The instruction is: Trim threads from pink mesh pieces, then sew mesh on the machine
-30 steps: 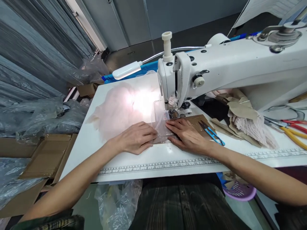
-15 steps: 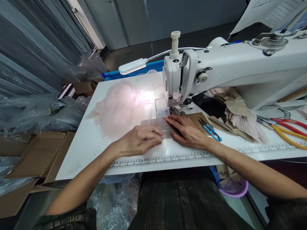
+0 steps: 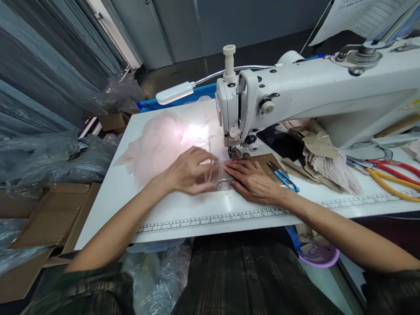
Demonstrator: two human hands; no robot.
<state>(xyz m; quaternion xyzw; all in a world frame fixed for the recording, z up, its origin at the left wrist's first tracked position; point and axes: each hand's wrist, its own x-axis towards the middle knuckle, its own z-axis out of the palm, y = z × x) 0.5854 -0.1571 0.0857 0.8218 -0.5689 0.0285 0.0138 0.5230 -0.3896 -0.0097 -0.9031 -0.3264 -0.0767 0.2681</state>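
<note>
A pile of pale pink sheer fabric [image 3: 157, 142] lies left of the sewing machine [image 3: 229, 105], its thin near end running toward the presser foot [image 3: 232, 153]. Just left of the foot, my left hand [image 3: 192, 170] hovers over this sheer end with curved fingers. They are smeared by motion, so any grip on the cloth cannot be made out. My right hand [image 3: 251, 180] rests flat, fingers stretched out, on the sheer layer in front of the foot. Blue thread snips [image 3: 285, 177] lie beside it on a brown piece of card [image 3: 265, 164].
Brown scraps and pale lace [image 3: 328, 162] lie under the machine arm, with red-handled and yellow-handled scissors [image 3: 390, 173] farther right. A printed ruler [image 3: 210, 221] runs along the table's front edge. Cardboard boxes [image 3: 55, 214] stand left; a purple basket [image 3: 323, 256] sits below.
My left hand has moved up and away from the table's front edge, nearer the presser foot. My right hand stays flat in almost the same place. The view has shifted slightly.
</note>
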